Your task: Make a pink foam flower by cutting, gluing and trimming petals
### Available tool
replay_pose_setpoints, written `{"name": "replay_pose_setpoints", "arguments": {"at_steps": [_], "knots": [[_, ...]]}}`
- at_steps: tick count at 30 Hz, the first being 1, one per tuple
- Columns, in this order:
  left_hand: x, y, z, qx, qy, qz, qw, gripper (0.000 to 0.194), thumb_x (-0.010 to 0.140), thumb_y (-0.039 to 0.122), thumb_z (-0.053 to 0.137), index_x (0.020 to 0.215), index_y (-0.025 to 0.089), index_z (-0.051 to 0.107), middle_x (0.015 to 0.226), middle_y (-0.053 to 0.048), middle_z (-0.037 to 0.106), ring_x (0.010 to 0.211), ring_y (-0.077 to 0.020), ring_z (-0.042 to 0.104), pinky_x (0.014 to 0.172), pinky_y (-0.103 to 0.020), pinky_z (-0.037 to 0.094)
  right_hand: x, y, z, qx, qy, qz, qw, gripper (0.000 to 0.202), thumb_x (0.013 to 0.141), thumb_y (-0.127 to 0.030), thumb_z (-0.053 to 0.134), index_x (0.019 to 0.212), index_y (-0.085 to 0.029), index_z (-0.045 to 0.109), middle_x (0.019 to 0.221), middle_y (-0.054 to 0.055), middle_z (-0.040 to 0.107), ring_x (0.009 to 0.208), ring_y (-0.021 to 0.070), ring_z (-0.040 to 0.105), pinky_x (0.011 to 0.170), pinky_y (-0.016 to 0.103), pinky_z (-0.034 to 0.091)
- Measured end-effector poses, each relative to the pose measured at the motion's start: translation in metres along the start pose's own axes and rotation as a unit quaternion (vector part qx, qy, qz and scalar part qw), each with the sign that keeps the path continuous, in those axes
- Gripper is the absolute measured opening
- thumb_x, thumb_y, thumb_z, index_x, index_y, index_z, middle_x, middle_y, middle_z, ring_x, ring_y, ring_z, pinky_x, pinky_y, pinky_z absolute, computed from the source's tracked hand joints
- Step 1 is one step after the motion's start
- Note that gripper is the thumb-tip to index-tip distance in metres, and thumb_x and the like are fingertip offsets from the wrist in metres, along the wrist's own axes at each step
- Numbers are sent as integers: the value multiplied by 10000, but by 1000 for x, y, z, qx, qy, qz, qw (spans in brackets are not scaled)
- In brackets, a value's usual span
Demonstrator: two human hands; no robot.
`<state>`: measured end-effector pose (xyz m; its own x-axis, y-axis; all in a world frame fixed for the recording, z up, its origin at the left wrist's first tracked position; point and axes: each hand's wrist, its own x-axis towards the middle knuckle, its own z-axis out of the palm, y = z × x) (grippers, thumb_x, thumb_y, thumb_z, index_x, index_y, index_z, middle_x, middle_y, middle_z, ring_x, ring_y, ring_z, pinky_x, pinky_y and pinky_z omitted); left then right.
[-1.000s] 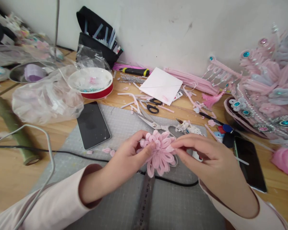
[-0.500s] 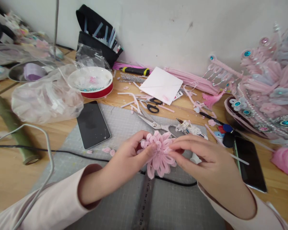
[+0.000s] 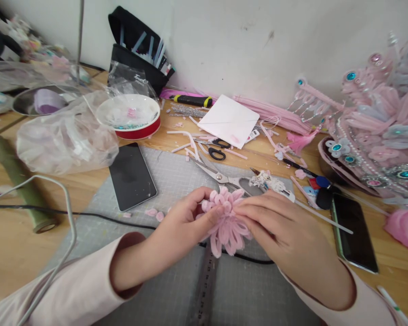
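Observation:
A pink flower made of looped pipe cleaners [image 3: 228,235] is held above the grey cutting mat [image 3: 149,290]. My left hand [image 3: 187,222] grips it from the left, thumb pressed on the front near its centre. On the other side, my right hand [image 3: 285,231] pinches the flower's loops between thumb and fingertips. Below the flower, a steel ruler [image 3: 204,290] lies on the mat, its upper end hidden. Just behind the hands, large scissors [image 3: 219,176] lie with their blades apart.
Left of my hands lies a dark tablet [image 3: 133,176], with a red-rimmed white bowl [image 3: 138,131] behind it. A phone [image 3: 355,235] and a jewelled pink headdress [image 3: 384,136] sit at the right. A black cable [image 3: 98,216] crosses the mat.
The flower has tilted slightly and dropped a little. My right fingertips have moved left, closer to its centre, while my left hand keeps its grip.

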<state>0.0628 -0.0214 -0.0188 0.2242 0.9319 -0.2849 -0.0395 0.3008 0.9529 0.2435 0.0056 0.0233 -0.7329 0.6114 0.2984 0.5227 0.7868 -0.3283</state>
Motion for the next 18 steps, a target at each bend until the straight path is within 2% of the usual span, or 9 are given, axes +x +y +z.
{"name": "replay_pose_setpoints", "arguments": {"at_steps": [8, 12, 15, 18], "knots": [[-1, 1, 2, -35, -1, -15, 999, 242, 786, 388, 526, 882, 167, 500, 721, 24, 508, 631, -104, 456, 578, -221, 379, -2, 2, 4, -35, -15, -17, 999, 256, 909, -155, 391, 918, -119, 644, 898, 65, 676, 853, 185, 586, 812, 340, 468], [-1, 1, 2, -55, -2, -15, 998, 235, 783, 373, 539, 887, 166, 497, 718, 30, 509, 624, -95, 449, 572, -211, 380, 0, 2, 4, -12, -9, -6, 1000, 213, 894, -138, 426, 918, -125, 637, 895, 58, 677, 858, 172, 585, 808, 320, 455], [-1, 1, 3, -53, 6, -9, 999, 217, 776, 356, 555, 869, 170, 493, 711, 35, 508, 623, -90, 449, 571, -201, 384, 1, 0, 2, 33, 21, 49, 998, 138, 856, -151, 514, 930, -158, 631, 924, 31, 667, 882, 149, 580, 828, 280, 439], [-2, 0, 2, -31, 10, -7, 999, 207, 785, 361, 544, 869, 177, 499, 718, 32, 514, 620, -90, 452, 561, -198, 381, 2, -2, -2, 52, 58, 121, 990, 110, 814, -173, 579, 907, -184, 636, 890, 17, 638, 852, 137, 572, 781, 252, 442]]}}
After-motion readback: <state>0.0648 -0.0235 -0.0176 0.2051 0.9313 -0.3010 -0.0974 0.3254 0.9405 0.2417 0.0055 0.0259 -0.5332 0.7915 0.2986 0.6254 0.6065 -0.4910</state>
